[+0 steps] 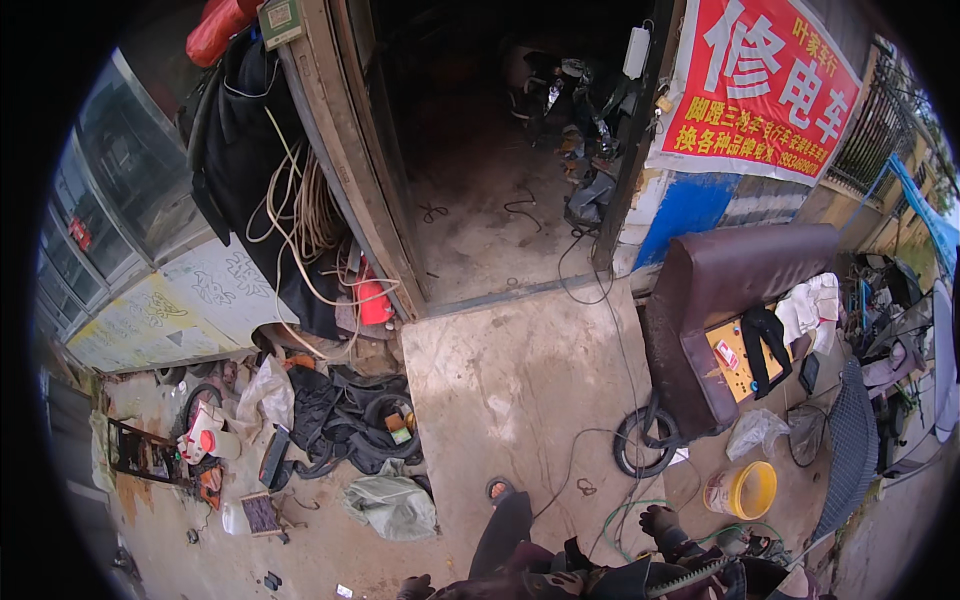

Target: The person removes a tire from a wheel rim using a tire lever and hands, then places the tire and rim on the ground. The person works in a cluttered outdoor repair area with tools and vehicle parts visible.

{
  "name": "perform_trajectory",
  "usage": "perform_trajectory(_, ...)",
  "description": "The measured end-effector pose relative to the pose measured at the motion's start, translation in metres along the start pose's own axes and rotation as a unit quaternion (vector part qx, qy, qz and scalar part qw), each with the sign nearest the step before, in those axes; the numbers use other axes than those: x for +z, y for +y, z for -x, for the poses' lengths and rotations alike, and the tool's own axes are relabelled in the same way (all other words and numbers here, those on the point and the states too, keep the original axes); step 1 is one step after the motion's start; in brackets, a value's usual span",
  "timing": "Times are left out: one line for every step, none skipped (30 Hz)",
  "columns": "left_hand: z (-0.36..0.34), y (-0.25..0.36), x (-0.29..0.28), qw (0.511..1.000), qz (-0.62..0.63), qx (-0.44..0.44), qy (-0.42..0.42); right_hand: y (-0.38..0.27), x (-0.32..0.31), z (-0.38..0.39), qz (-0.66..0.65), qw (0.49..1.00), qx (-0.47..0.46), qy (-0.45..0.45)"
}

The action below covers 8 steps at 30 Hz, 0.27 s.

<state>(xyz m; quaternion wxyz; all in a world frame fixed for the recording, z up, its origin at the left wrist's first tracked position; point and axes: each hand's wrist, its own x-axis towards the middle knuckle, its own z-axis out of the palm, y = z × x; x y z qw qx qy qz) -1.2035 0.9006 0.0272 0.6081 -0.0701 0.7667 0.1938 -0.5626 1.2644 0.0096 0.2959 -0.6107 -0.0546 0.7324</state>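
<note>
My right hand (660,521), in a dark glove, hangs low beside my body with its fingers loosely apart and nothing visible in it. Thin green tubing (622,518) and dark cable lie on the ground near that hand. At the lower edge my left hand (415,588) shows only in part, small and dark; how its fingers are set is unclear. A yellow bucket (752,490) stands to the right of my right hand. Farther off, a small black tyre (643,468) lies against the brown sofa (705,300).
Ahead, a concrete ramp (520,375) leads to an open doorway with a dark interior. Coiled hose (310,210) hangs left of it. Black cloth (345,415), a greenish sack (392,505) and scrap cover the left ground. A loose cable (622,345) crosses the ramp.
</note>
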Motion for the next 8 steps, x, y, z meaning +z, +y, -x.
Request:
perform_trajectory(-0.003, 0.047, -0.010, 0.999, -0.030, 0.020, 0.008, -0.025, 0.004, 0.010, -0.041, 0.999, -0.003, 0.000)
perform_trajectory(-0.004, 0.094, -0.017, 0.998, 0.029, 0.049, 0.016, -0.050, 0.010, 0.019, -0.088, 0.995, 0.002, 0.035)
perform_trajectory(-0.005, 0.142, -0.022, 0.992, 0.069, 0.100, 0.041, -0.071, 0.017, 0.026, -0.068, 0.997, -0.017, 0.026)
perform_trajectory(-0.006, 0.193, -0.026, 0.987, 0.046, 0.143, 0.052, -0.083, 0.028, 0.030, 0.090, 0.974, -0.059, 0.197)
perform_trajectory(-0.008, 0.246, -0.030, 0.983, 0.062, 0.169, 0.045, -0.102, 0.031, 0.040, 0.065, 0.985, -0.060, 0.148)
perform_trajectory(-0.010, 0.295, -0.030, 0.974, 0.088, 0.198, 0.059, -0.118, 0.032, 0.048, 0.141, 0.986, -0.056, 0.061)
perform_trajectory(-0.013, 0.339, -0.028, 0.965, 0.107, 0.235, 0.044, -0.133, 0.032, 0.055, 0.191, 0.978, -0.050, -0.061)
perform_trajectory(-0.019, 0.382, -0.026, 0.952, 0.126, 0.278, 0.026, -0.143, 0.046, 0.041, 0.183, 0.980, -0.056, -0.061)
